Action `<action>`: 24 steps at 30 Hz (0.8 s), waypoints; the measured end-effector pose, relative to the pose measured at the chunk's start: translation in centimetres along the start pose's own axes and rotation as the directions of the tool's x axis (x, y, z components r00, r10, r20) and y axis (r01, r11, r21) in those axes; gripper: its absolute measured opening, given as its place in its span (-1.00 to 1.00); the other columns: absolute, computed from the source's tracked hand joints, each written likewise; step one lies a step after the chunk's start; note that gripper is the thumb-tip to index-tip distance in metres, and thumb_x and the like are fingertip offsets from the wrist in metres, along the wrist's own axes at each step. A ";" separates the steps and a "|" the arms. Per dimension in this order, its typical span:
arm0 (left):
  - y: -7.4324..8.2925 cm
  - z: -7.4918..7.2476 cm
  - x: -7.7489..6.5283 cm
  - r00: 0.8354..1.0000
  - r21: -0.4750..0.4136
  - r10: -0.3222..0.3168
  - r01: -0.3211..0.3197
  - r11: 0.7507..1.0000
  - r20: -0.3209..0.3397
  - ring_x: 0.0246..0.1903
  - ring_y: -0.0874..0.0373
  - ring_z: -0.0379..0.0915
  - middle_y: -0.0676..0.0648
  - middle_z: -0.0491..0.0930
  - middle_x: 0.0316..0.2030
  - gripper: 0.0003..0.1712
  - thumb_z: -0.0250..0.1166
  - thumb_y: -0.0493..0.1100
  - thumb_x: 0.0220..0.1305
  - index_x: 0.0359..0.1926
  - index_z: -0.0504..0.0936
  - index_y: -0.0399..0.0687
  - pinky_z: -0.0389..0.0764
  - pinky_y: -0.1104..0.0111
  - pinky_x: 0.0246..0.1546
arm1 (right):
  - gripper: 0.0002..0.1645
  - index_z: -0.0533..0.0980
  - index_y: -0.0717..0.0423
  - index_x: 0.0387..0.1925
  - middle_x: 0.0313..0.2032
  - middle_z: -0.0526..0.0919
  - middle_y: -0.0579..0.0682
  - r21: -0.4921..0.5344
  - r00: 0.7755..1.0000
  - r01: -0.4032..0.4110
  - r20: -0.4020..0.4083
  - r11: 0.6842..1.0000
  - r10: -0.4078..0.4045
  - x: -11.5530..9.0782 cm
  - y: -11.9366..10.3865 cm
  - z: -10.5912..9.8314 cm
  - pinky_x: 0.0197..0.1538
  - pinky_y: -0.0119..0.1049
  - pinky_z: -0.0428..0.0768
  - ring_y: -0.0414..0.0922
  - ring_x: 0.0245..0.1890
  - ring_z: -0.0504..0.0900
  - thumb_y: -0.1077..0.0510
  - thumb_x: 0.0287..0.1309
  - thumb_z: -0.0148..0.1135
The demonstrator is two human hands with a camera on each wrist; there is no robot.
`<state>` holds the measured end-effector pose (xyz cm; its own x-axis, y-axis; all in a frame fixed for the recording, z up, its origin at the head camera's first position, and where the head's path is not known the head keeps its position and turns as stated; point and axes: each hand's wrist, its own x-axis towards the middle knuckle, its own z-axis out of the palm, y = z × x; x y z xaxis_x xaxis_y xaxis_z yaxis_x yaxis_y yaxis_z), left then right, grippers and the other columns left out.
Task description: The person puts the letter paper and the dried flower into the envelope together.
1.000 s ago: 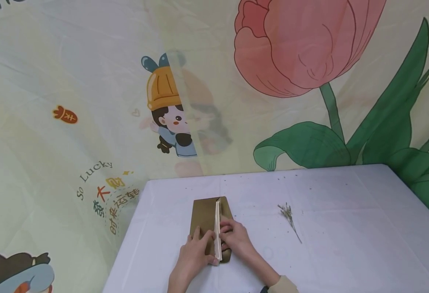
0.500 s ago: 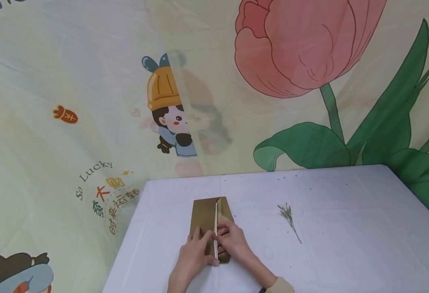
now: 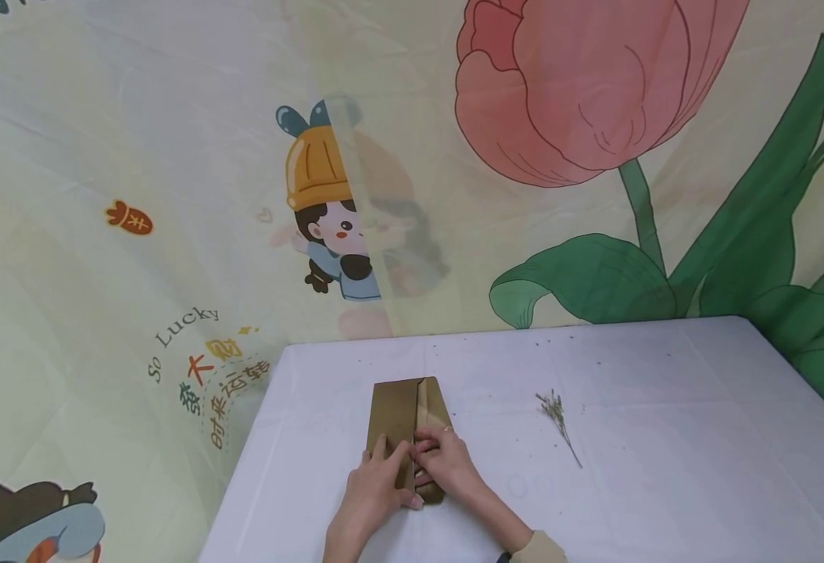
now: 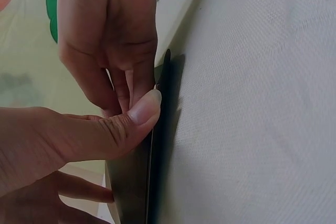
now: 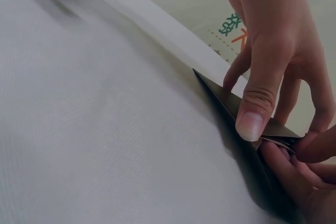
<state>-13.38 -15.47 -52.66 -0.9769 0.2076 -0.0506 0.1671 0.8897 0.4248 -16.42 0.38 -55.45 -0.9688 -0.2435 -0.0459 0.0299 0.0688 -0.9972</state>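
A flat gold-brown envelope (image 3: 392, 407) lies lengthwise on the white-covered table, with a paler flap (image 3: 431, 407) along its right side. My left hand (image 3: 370, 489) holds it down, fingers spread over the top and thumb (image 4: 144, 111) at the near edge. From the other side, my right hand (image 3: 452, 467) has its fingers bent at the opening and pinches the edge there. Thin layers (image 5: 281, 141) show at the mouth in the right wrist view. What lies inside is hidden, and the fingertips of both hands meet over the opening.
Right of the envelope lies a small dried flower sprig (image 3: 556, 418). Tiny dark crumbs are scattered over the white tablecloth (image 3: 665, 438), mostly towards the back. Behind the table hangs a printed cloth (image 3: 412, 156) with a large tulip and cartoon figures.
The whitish strip standing along the envelope's opening has narrowed and gone from sight. My right hand has shifted slightly left towards the left fingers; my left hand has stayed put.
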 end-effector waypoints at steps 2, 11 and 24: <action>0.0 0.0 0.0 1.000 0.002 0.003 -0.003 1.000 -0.001 0.17 -0.67 0.38 -0.56 0.34 0.35 -0.13 0.65 0.13 -0.20 0.18 0.51 0.12 0.52 -0.36 -0.16 | -0.55 0.48 0.53 0.14 -0.22 0.70 0.21 0.010 1.000 -0.008 0.010 1.000 0.008 0.0 -0.1 0.0 -0.40 -0.12 0.75 0.06 -0.41 0.79 0.38 0.25 0.27; 0.0 0.0 0.1 1.000 -0.003 0.011 -0.011 1.000 0.004 0.17 -0.66 0.38 -0.58 0.32 0.35 -0.16 0.65 0.12 -0.18 0.17 0.50 0.13 0.52 -0.35 -0.19 | -0.63 0.55 0.50 0.09 -0.24 0.72 0.15 -0.028 0.998 -0.029 0.048 0.999 0.030 -0.1 -0.5 -0.1 -0.37 -0.16 0.75 0.03 -0.42 0.80 0.42 0.27 0.19; 0.0 0.0 0.0 1.000 0.005 0.015 -0.015 1.000 0.005 0.15 -0.66 0.40 -0.58 0.34 0.34 -0.15 0.66 0.12 -0.19 0.17 0.51 0.11 0.54 -0.32 -0.22 | -0.62 0.55 0.51 0.11 -0.20 0.75 0.23 -0.018 0.998 -0.005 0.057 1.000 0.006 -0.7 -0.7 -0.9 -0.28 -0.13 0.76 0.05 -0.32 0.79 0.41 0.28 0.23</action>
<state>-13.38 -15.45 -52.60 -0.9735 0.2232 -0.0489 0.1825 0.8884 0.4212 -15.93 1.34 -54.68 -0.9531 -0.2976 -0.0552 0.0304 0.0872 -0.9957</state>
